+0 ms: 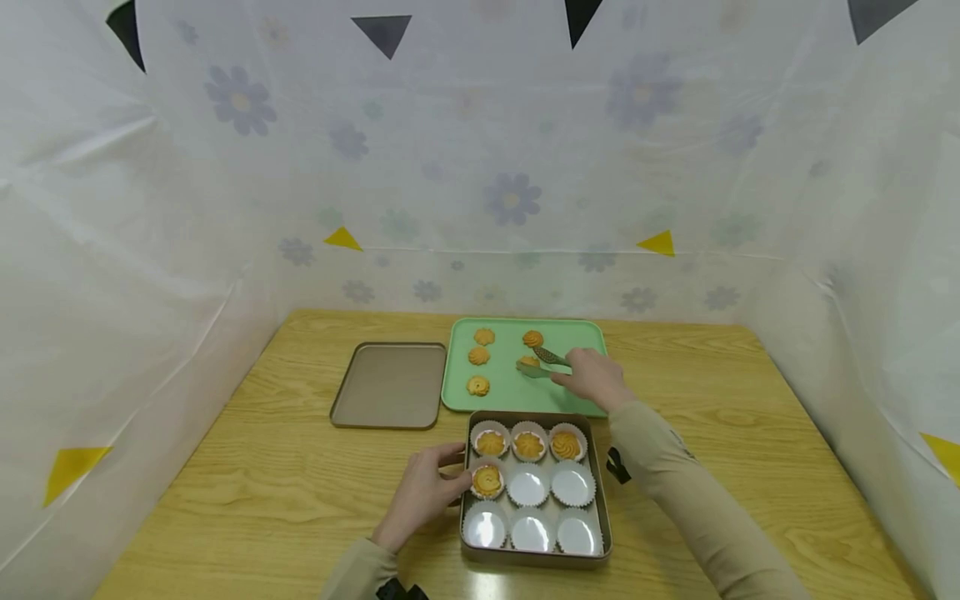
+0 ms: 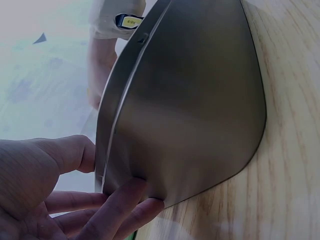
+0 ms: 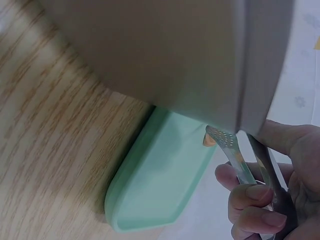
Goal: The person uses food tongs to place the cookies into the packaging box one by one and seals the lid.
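Note:
My right hand (image 1: 596, 379) grips a pair of tongs (image 1: 553, 358) over the green tray (image 1: 517, 400). Their spread tips straddle a cookie (image 1: 528, 362) on the tray's right side. In the right wrist view, fingers curl round the tongs (image 3: 270, 172), whose perforated tip is near a cookie (image 3: 208, 140). My left hand (image 1: 426, 490) holds the left wall of a square baking tin (image 1: 536, 560), thumb at the rim and fingertips pressed on the outer side (image 2: 190, 100). Inside stand rows of white paper cups (image 1: 528, 485). Cookies fill the back row, and another cookie (image 1: 487, 481) sits at middle left.
A flat square lid (image 1: 397, 387) lies on the wooden table (image 1: 300, 467), left of the green tray. Three cookies (image 1: 478, 356) line the tray's left side, and one more (image 1: 533, 338) lies at back right. Flower-patterned sheeting (image 1: 512, 200) encloses the table's back and sides.

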Motion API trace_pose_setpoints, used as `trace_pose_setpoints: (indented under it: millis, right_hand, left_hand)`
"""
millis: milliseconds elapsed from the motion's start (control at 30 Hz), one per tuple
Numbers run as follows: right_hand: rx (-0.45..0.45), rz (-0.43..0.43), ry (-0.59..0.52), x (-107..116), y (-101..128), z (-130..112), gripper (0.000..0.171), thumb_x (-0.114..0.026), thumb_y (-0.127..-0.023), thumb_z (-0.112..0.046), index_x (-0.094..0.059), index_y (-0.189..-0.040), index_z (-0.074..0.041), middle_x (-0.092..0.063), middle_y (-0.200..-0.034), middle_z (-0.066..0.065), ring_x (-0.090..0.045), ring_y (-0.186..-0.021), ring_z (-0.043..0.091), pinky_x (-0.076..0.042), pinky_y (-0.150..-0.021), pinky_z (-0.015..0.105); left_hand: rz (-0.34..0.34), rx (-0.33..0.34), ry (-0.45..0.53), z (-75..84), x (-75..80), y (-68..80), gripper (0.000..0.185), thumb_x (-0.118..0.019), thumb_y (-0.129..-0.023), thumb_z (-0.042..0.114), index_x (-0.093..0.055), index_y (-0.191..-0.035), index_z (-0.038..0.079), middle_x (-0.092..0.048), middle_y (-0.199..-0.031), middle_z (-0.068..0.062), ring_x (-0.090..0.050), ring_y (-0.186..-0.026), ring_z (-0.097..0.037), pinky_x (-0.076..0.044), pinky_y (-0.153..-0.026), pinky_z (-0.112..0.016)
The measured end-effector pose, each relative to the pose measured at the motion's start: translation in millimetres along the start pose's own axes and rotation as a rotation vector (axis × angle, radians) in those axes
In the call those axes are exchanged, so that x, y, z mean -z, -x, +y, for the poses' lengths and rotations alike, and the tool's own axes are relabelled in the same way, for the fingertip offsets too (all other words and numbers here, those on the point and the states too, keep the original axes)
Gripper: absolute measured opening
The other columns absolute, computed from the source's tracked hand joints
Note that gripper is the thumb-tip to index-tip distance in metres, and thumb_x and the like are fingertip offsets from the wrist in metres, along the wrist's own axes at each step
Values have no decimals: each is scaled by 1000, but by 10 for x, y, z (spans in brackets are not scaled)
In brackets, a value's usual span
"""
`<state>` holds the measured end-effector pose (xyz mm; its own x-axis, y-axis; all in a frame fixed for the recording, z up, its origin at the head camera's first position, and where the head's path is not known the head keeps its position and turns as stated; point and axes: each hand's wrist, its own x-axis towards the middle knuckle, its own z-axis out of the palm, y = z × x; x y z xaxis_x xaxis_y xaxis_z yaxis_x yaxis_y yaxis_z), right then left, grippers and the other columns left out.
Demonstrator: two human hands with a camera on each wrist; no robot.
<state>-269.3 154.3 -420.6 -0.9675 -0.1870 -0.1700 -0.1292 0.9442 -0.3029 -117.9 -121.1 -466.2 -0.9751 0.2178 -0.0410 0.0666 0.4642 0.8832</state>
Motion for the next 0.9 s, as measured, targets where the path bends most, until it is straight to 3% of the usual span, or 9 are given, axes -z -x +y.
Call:
trace_pose_setpoints:
  millis: [267, 500, 733, 900]
  right_hand:
    - [-6, 14, -6, -28, -18, 16, 33, -65, -96, -41, -59, -87, -9, -61, -85, 7, -48, -64, 18, -37, -50, 27]
    - [19, 8, 9, -56, -44, 17, 37, -65, -96, -41, -67, -105, -4, -70, -109, 14, -53, -68, 19, -39, -50, 27]
    - [18, 14, 0, -83, -56, 9, 33, -64, -96, -40, -61, -88, -8, -66, -91, 9, -48, -64, 18, -36, -50, 29]
    - [12, 19, 7, -86, -56, 0, 33, -64, -97, -41, -60, -86, -9, -65, -88, 8, -49, -64, 18, -37, -51, 29]
  left_hand:
    - [2, 5, 3, -11, -5, -1, 52, -68, -87, 7, -56, -134, -13, -64, -125, -35, -74, -97, -41, -66, -74, -29]
    - [6, 10, 2, -17, -5, 2, 52, -68, -87, 7, -56, -133, -14, -64, -125, -35, -74, -97, -41, -66, -75, -29]
    - [9, 11, 5, -20, -6, 2, 52, -68, -87, 7, -56, -133, -14, -64, -125, -36, -74, -97, -41, -66, -75, -30]
    - [11, 8, 6, -27, -7, 2, 52, -68, -87, 6, -56, -133, -14, -65, -125, -35, -74, -97, -41, -66, -74, -29]
